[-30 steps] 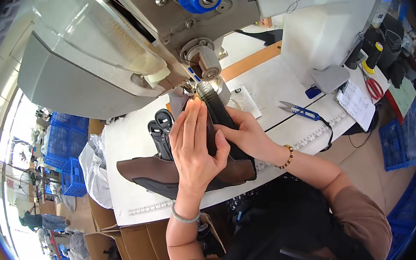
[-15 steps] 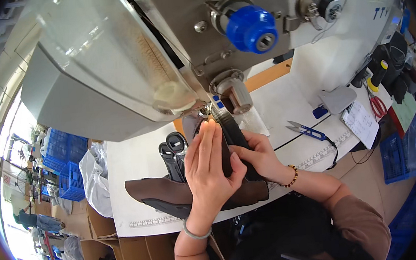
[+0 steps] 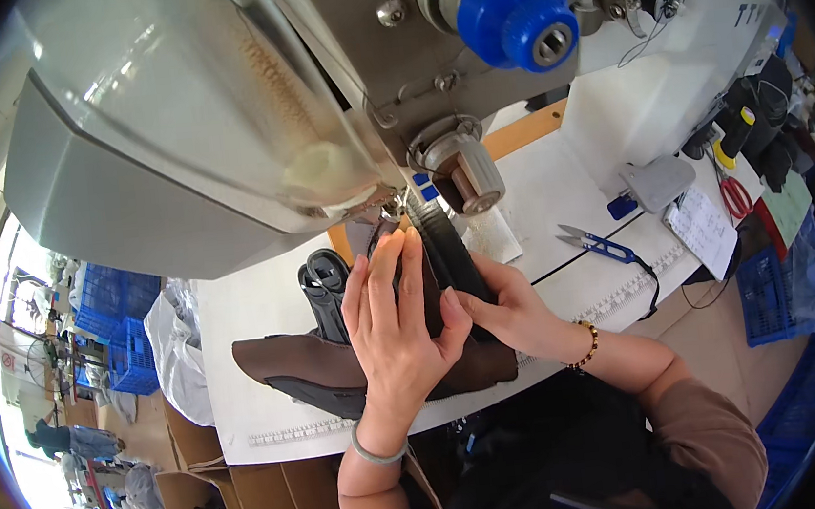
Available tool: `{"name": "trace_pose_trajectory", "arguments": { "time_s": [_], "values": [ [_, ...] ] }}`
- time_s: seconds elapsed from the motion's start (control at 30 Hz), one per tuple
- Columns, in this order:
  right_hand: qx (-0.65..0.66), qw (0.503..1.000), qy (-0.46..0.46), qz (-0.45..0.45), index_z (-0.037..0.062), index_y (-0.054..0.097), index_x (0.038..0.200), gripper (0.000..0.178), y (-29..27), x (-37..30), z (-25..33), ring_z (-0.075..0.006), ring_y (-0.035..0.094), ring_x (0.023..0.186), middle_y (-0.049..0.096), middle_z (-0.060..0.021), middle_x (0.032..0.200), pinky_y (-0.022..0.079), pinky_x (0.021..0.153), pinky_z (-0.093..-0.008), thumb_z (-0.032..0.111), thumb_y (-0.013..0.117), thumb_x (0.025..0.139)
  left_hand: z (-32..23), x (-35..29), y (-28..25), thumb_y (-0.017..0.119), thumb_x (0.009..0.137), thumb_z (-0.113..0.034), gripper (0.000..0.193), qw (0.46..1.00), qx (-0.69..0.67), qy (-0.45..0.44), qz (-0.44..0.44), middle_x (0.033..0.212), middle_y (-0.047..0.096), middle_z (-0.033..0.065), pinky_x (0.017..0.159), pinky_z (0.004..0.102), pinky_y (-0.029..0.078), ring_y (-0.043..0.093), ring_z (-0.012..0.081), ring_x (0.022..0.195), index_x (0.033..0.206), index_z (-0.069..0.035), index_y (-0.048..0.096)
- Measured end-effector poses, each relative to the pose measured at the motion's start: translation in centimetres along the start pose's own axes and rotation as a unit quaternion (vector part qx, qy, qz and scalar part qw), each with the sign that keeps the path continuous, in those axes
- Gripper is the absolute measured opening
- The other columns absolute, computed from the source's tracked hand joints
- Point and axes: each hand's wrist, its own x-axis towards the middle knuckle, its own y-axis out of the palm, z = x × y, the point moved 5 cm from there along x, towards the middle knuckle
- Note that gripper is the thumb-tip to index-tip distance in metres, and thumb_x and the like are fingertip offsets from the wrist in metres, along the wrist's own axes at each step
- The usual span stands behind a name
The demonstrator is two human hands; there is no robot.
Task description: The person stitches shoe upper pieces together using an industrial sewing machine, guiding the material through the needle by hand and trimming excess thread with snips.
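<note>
A dark brown sheer fabric piece with black parts lies on the white sewing table, running up under the needle area of a sewing machine. My left hand rests on the fabric, fingers stretched toward the needle and thumb apart. Beside it, my right hand grips the right edge of the black part, thumb on top and the other fingers partly hidden. Left of my left hand sits a black bundle of looped straps or zipper tape. The fabric's stitching point is partly covered by my fingertips.
Blue thread snips lie on the table at right, near a printed ruler strip. Farther right are a paper note, red-handled scissors and a blue crate. Cardboard boxes stand below the table's front edge.
The view has shifted slightly, so the machine head looks larger. My left fingers have spread a little; both hands stay on the fabric near the needle.
</note>
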Motion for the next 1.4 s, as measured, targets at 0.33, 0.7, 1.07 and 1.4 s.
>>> {"name": "trace_pose_trajectory", "arguments": {
  "time_s": [0.33,0.7,1.07,1.4],
  "values": [
    [-0.019,0.999,0.011,0.029,-0.0029,0.055,0.11,0.022,0.1,-0.5,-0.3,-0.0021,0.05,0.084,0.06,0.0004,0.091,0.044,0.07,-0.0192,0.008,0.052,0.091,0.4,0.0,-0.7,0.057,0.068,-0.004,0.041,0.999,-0.046,-0.008,-0.018,0.116,0.058,0.0125,0.101,0.0387,0.034,0.054,0.0247,0.109,0.109,0.001,0.061],
    [-0.011,0.999,-0.03,0.044,-0.0021,0.057,0.104,0.017,0.0,-0.4,-0.7,-0.0016,0.05,0.08,0.059,0.0011,0.087,0.044,0.065,-0.0189,0.008,0.054,0.09,0.1,-0.4,-0.4,0.058,0.067,-0.008,0.046,1.0,-0.001,0.017,-0.008,0.119,0.056,0.0139,0.1,0.0355,0.035,0.054,0.0248,0.112,0.112,0.003,0.059],
    [0.008,1.0,-0.026,-0.009,-0.0019,0.052,0.114,0.027,-0.2,0.0,-0.4,-0.0037,0.051,0.086,0.059,-0.0011,0.096,0.045,0.074,-0.0214,0.008,0.055,0.089,0.0,0.2,-0.1,0.061,0.071,-0.014,0.049,0.999,0.028,-0.007,0.036,0.117,0.052,0.0137,0.098,0.0401,0.036,0.051,0.0258,0.111,0.116,0.003,0.055],
    [-0.042,0.999,-0.031,0.006,-0.0029,0.051,0.115,0.028,-0.5,-0.3,-0.1,-0.0032,0.051,0.088,0.059,-0.0015,0.097,0.045,0.076,-0.0201,0.006,0.054,0.089,-0.2,-0.7,0.0,0.063,0.069,-0.009,0.048,0.999,-0.023,-0.001,-0.031,0.116,0.055,0.0157,0.1,0.0407,0.036,0.052,0.0285,0.113,0.114,0.005,0.055]
  ]
}}
